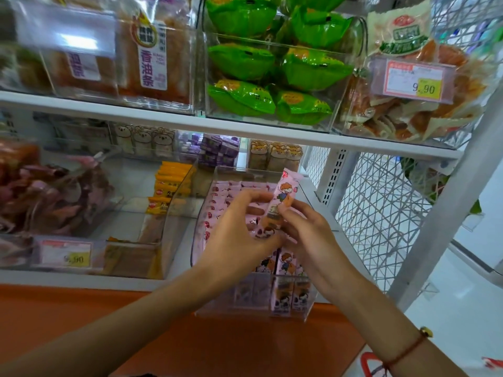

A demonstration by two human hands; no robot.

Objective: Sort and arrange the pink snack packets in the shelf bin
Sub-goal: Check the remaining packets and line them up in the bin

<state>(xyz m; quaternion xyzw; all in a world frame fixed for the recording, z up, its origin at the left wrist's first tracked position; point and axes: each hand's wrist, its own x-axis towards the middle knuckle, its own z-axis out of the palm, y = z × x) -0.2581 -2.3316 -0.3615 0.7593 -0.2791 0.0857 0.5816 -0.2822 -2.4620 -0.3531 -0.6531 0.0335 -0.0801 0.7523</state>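
A clear plastic shelf bin (208, 202) on the lower shelf holds rows of pink snack packets (226, 194) with cartoon figures. One pink packet (285, 194) is lifted upright above the bin. My right hand (307, 235) pinches its lower part. My left hand (239, 229) reaches over the bin, fingertips touching the same packet's left side while more packets sit under its palm. Further pink packets (288, 295) stand at the bin's front right corner.
A bin of orange packets (168, 183) sits left of the pink bin, with a price tag (65, 254) further left. Above are green packs (272, 77) in clear bins. A white wire mesh panel (381, 213) closes the shelf's right side. An orange ledge (109, 308) runs below.
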